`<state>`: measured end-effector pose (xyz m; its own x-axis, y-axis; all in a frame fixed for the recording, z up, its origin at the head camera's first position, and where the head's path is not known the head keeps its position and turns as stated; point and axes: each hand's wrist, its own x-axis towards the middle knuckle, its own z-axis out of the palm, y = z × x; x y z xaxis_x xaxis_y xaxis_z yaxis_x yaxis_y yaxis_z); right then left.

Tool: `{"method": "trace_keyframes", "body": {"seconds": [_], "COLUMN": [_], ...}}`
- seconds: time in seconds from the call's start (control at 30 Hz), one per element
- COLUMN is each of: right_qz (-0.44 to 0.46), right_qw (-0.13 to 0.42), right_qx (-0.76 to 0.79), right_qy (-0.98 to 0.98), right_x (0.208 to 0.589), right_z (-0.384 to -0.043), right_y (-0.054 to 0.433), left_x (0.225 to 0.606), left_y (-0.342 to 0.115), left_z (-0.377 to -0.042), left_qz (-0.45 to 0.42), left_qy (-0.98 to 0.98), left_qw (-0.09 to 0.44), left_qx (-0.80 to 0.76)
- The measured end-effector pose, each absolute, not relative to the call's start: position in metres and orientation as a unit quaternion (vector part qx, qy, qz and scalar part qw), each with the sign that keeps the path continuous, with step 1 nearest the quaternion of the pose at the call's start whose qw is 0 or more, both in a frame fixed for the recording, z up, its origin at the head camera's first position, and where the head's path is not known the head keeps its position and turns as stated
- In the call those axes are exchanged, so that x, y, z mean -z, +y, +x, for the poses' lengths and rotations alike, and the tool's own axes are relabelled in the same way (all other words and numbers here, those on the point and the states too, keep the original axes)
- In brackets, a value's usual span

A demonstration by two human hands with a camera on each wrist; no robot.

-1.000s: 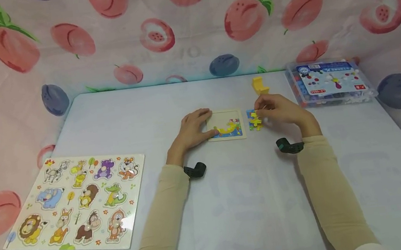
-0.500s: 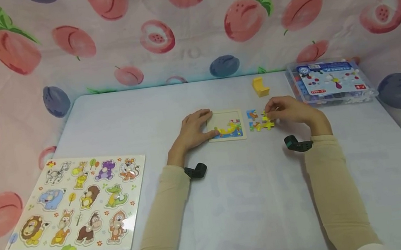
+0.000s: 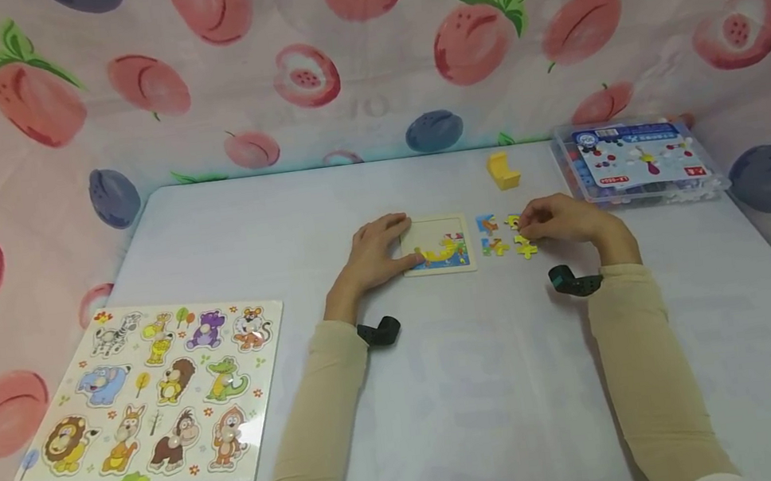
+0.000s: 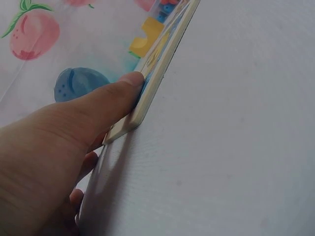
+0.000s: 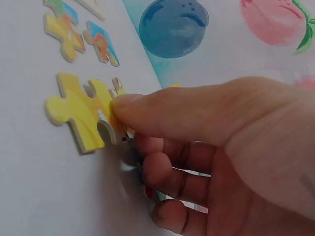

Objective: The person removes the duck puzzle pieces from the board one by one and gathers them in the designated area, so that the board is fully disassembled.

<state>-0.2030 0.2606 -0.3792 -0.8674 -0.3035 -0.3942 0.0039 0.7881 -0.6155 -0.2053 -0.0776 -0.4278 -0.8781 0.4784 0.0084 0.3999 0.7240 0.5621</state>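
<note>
My left hand point(image 3: 376, 254) rests at the left side of a small wooden puzzle tray point(image 3: 419, 230). Its thumb lies straight on the tray's face in the left wrist view, with the other fingers beside the edge. Yellow and blue picture pieces fill the tray's lower part. To the right, my right hand point(image 3: 566, 218) pinches a yellow jigsaw piece point(image 5: 104, 96) between thumb and fingers, low over the table; the fingers partly hide it. Right beside it lies another yellow jigsaw piece point(image 5: 78, 113). Two multicoloured jigsaw pieces point(image 3: 488, 223) lie between this pair and the tray.
An animal peg puzzle board point(image 3: 186, 377) lies at the left of the white table point(image 3: 490, 388). Behind the pieces stands a yellow notched block point(image 3: 503, 172). A clear plastic box point(image 3: 643, 161) with a printed label sits at the back right.
My right hand has moved right, then slightly toward me, and the yellow pieces now lie apart from the multicoloured ones. My left hand stays at the tray.
</note>
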Motion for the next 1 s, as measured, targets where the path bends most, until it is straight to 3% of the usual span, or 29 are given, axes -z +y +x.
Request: {"method": "trace_keyframes", "body": {"seconds": [0.47,0.77,1.0], "right_qz": [-0.089,-0.142,-0.211], "right_qw": [0.233,0.144,0.124], "right_qx": [0.306,0.324,0.356], "right_qy": [0.918,0.924,0.902], "right_x": [0.385,0.386,0.391], "right_z": [-0.205,-0.206,-0.207], "right_y": [0.256,0.238,0.208], "left_x": [0.43,0.432,0.432], "left_y": [-0.08,-0.075,-0.078], "left_z": [-0.204,-0.206,-0.206], "left_qz": [0.239,0.25,0.244], "left_qy": [0.927,0.924,0.927], "left_qw": [0.066,0.058,0.055], "left_qx": [-0.283,-0.283,-0.279]}}
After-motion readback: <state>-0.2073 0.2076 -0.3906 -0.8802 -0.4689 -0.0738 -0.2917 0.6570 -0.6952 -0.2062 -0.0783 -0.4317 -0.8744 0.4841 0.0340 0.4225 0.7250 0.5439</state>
